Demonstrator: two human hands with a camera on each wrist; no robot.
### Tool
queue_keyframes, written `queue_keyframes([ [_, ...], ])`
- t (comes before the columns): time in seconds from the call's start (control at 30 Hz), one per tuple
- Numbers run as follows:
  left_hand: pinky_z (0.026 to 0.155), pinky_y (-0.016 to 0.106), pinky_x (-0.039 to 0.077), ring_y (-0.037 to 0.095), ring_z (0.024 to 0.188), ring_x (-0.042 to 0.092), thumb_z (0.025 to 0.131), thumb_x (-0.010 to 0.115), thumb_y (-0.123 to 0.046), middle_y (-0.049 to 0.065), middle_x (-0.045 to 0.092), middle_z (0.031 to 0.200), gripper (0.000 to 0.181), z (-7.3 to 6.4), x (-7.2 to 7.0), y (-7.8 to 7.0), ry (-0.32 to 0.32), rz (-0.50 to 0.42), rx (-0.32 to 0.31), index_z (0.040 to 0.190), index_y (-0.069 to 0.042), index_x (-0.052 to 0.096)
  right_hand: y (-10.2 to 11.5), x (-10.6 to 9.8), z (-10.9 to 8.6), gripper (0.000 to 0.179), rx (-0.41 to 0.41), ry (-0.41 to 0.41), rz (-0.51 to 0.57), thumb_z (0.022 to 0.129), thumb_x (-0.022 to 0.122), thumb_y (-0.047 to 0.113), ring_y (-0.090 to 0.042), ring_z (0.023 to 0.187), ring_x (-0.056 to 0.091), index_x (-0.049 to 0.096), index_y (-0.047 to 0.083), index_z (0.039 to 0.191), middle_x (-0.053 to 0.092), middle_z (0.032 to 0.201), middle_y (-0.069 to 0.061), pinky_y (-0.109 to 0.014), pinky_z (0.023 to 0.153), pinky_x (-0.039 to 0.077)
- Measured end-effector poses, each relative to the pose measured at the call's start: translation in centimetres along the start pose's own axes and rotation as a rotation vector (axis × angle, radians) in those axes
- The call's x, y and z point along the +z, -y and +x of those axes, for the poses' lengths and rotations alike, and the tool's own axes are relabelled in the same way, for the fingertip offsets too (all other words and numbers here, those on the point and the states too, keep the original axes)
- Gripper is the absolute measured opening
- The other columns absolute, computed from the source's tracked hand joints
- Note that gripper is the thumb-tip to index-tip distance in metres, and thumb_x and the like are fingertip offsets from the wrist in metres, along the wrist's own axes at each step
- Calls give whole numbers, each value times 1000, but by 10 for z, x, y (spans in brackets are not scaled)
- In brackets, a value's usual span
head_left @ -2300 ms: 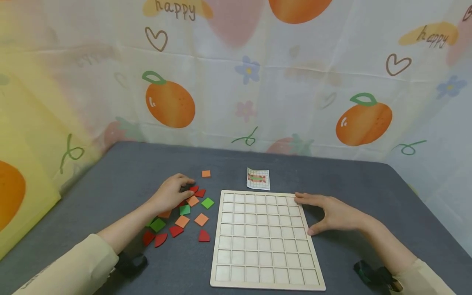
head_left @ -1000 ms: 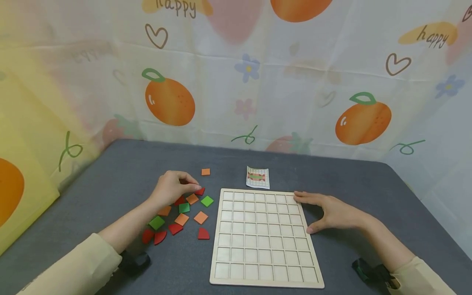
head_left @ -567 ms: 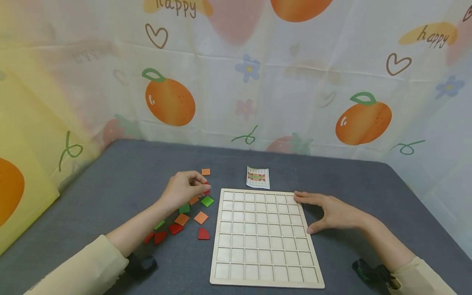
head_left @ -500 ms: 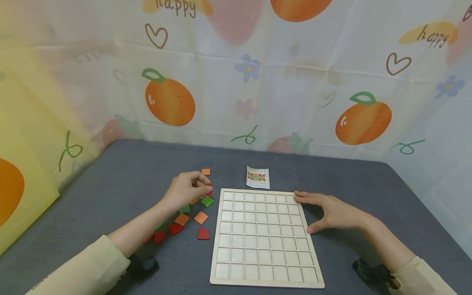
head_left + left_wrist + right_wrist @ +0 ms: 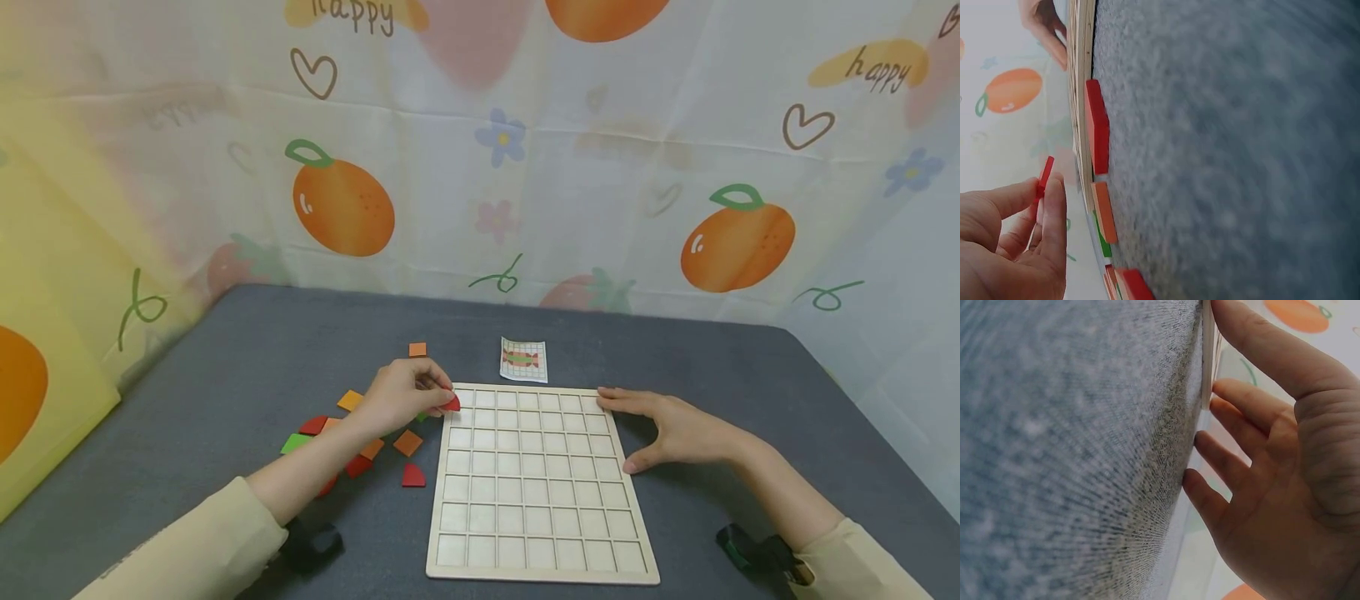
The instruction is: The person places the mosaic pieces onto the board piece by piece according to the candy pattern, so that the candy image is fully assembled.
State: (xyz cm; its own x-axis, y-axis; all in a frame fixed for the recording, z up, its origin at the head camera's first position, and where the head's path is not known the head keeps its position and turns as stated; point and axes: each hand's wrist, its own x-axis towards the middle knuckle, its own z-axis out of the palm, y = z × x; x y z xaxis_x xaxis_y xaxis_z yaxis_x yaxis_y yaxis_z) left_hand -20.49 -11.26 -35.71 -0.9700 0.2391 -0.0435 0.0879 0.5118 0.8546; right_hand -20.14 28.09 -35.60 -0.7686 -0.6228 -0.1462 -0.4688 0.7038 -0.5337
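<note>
My left hand (image 5: pixel 405 396) pinches a red tile (image 5: pixel 453 404) with a rounded edge between thumb and fingers, over the top left corner of the pale wooden grid board (image 5: pixel 542 492). In the left wrist view the same red tile (image 5: pixel 1045 175) stands on edge in the fingertips, apart from the table. My right hand (image 5: pixel 678 429) rests along the board's right side, its thumb and fingertips touching the edge. The right wrist view shows the right hand (image 5: pixel 1272 469) with fingers spread and holding nothing. No tiles lie in the board's visible cells.
Left of the board lie loose tiles, among them a red quarter-round tile (image 5: pixel 413 476), an orange square (image 5: pixel 408 442), a green tile (image 5: pixel 296 443) and a yellow-orange one (image 5: pixel 350 401). My left forearm hides some. Behind the board lies a small printed card (image 5: pixel 523 360) with a candy-like picture.
My left hand has picked a red tile from the pile and carried it right to the board's top left corner. The right hand has stayed at the board's edge.
</note>
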Motion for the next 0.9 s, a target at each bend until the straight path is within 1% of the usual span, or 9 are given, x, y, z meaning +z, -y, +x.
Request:
queue_keyframes([
  [0.13,69,30,60,14,73,71,90,70,-12,11,72,89,10,0,3,-1,11,-23,21,96,-5,71,0,0,0,94,2,3,5,75,80,52,-49,147,26,40,14,152,31,162,-15,-71,108,29],
  [0.2,69,30,60,14,73,71,90,71,-13,10,73,88,9,0,4,-1,24,-15,38,95,-5,72,0,-1,0,95,5,4,7,75,80,52,-49,147,26,40,14,152,31,162,-15,-71,108,29],
  [0.37,68,28,58,13,71,69,89,73,-15,6,74,81,6,0,6,3,52,13,42,91,-10,74,0,-1,0,95,12,4,3,75,80,53,-49,147,26,40,15,152,31,162,-15,-71,108,28],
  [0.43,68,28,58,12,70,69,88,74,-14,6,74,80,6,0,6,4,74,3,35,91,-9,75,-1,-1,0,95,12,3,1,75,80,53,-49,147,26,40,15,152,31,162,-15,-71,108,28],
  [0.57,70,29,60,13,70,72,86,75,-13,9,76,85,9,0,6,6,139,-39,24,91,-5,74,-1,0,0,94,11,1,-3,75,80,53,-49,147,26,40,16,152,32,162,-14,-71,108,29],
  [0.67,70,30,60,13,70,72,85,77,-14,8,76,86,10,-1,6,6,171,-46,16,90,-5,74,-1,0,0,94,5,0,-1,75,80,53,-49,147,26,40,15,152,32,162,-14,-71,108,29],
  [0.77,68,29,59,12,68,70,85,77,-15,6,76,82,9,-1,6,6,179,-8,29,88,-7,74,-1,0,0,94,2,2,3,75,79,53,-49,147,26,40,15,152,31,162,-15,-72,108,28],
  [0.9,65,29,56,11,65,66,84,77,-14,4,74,75,6,-2,5,5,189,56,63,84,-9,75,0,0,0,94,5,3,7,76,80,52,-50,147,25,40,14,152,31,162,-16,-72,108,28],
])
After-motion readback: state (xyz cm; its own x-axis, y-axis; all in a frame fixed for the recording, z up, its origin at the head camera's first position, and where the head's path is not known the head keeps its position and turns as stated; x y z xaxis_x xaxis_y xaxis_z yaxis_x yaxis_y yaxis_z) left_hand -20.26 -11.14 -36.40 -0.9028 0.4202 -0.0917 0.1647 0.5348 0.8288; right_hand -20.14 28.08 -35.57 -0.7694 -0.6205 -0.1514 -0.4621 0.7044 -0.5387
